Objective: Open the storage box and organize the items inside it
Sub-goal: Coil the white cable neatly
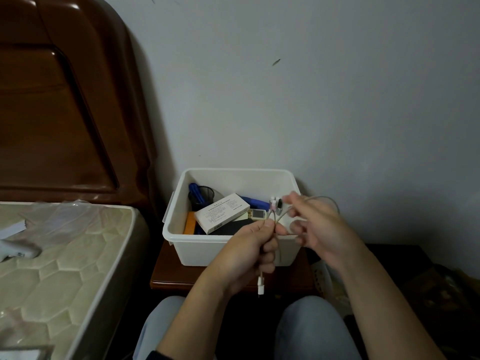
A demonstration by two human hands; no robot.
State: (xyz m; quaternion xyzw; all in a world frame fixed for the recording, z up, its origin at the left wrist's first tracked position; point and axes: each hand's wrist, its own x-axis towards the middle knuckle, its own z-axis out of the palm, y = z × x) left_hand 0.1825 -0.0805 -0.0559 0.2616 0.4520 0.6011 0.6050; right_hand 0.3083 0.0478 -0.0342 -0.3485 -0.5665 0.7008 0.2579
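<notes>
I sit facing a white storage box [231, 245] that stands open, with no lid on it, on a small dark wooden nightstand [176, 274] against the grey wall [311, 100]. My left hand [246, 255] is clenched round a thin pale cable [279, 245], thumb and forefinger pinching it near the box's front rim, and the cable's white plug [260, 284] dangles below my fist. My right hand [317, 224] has its fingers curled about the same cable a little higher, where it arcs in a loop [330, 201] over the back of that hand; the hand is somewhat blurred, so I cannot tell exactly how the fingers lie on it. Both hands are in front of the box's right half, just above its near edge. Inside the box a white printed carton [220, 213] lies tilted across the middle, resting on a black flat thing [228, 227] and beside an orange one [190, 223] at the left. In the back left corner a black mesh cup [205, 194] holds something blue [194, 192]. A blue object [255, 202] lies behind the carton, and a small device with a screen [257, 214] sits just right of it, near some small pale and dark plugs [275, 203] by my right fingers. To my left are a quilted mattress [65, 268], with clear plastic wrap [57, 219] on it, and a glossy brown headboard [65, 100]. My knees in pale jeans [311, 328] show below.
</notes>
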